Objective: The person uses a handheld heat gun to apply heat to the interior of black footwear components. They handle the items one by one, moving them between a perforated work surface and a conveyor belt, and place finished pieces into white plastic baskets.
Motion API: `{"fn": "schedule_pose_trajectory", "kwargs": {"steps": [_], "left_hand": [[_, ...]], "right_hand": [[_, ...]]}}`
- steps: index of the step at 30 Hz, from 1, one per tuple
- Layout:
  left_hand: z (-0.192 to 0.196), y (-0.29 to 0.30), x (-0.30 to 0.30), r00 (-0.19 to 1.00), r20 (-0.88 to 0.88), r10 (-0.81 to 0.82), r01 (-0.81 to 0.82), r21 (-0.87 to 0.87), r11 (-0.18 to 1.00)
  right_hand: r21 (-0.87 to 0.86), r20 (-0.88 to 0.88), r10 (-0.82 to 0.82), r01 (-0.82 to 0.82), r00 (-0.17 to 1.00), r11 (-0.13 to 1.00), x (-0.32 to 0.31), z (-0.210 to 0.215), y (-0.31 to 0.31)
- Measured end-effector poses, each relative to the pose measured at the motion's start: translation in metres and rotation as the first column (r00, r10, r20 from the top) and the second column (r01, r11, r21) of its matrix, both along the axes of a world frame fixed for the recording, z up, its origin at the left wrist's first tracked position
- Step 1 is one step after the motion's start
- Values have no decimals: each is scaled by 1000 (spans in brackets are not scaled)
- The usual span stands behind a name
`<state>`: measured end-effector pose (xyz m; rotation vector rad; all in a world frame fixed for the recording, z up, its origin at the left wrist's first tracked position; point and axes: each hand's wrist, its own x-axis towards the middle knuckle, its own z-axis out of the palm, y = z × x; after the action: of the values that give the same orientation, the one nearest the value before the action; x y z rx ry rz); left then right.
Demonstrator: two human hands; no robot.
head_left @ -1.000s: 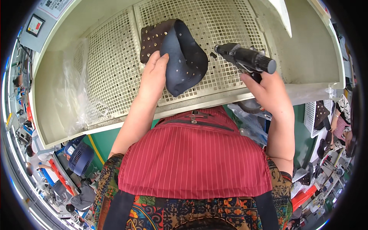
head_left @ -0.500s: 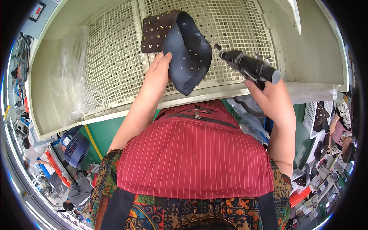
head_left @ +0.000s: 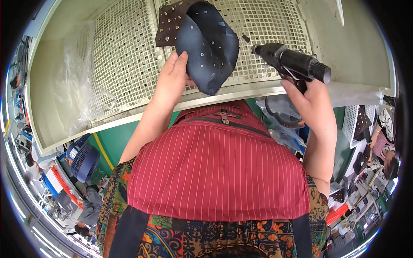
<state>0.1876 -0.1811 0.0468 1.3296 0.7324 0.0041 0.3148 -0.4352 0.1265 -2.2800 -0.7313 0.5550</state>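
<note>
Fabric piece (head_left: pixel 206 53), studded brown on one face and blue on the other, is folded over the middle of the tray (head_left: pixel 49 99); it looks light, limp and hardly fragile, probably best held by its edge, clear of the studs. Left hand (head_left: pixel 171 79) pinches its left edge, toward the tray's front rim. Right hand (head_left: pixel 316 101) wraps a black gun-shaped tool (head_left: pixel 297 63) over the tray's right part
</note>
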Motion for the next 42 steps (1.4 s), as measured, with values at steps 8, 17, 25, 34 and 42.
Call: {"fn": "schedule_pose_trajectory", "kwargs": {"steps": [8,17,25,34,42], "left_hand": [[-3,1,-2,1000,-9,4,-4,5,1000],[4,0,1,997,77,15,-19,52,998],[26,24,14,984,160,84,-61,-141,988],[94,37,39,849,524,-60,259,-316,913],[105,-45,53,721,635,-277,584,-342,736]], "right_hand": [[-43,-1,146,-146,989,988,-15,20,-6],[274,13,-58,52,998,960,13,-17,-7],[149,-569,-242,389,785,909,39,-78,-7],[231,-262,-390,449,883,863,5,-44,-28],[452,-707,-88,545,702,706,-103,-22,-39]]}}
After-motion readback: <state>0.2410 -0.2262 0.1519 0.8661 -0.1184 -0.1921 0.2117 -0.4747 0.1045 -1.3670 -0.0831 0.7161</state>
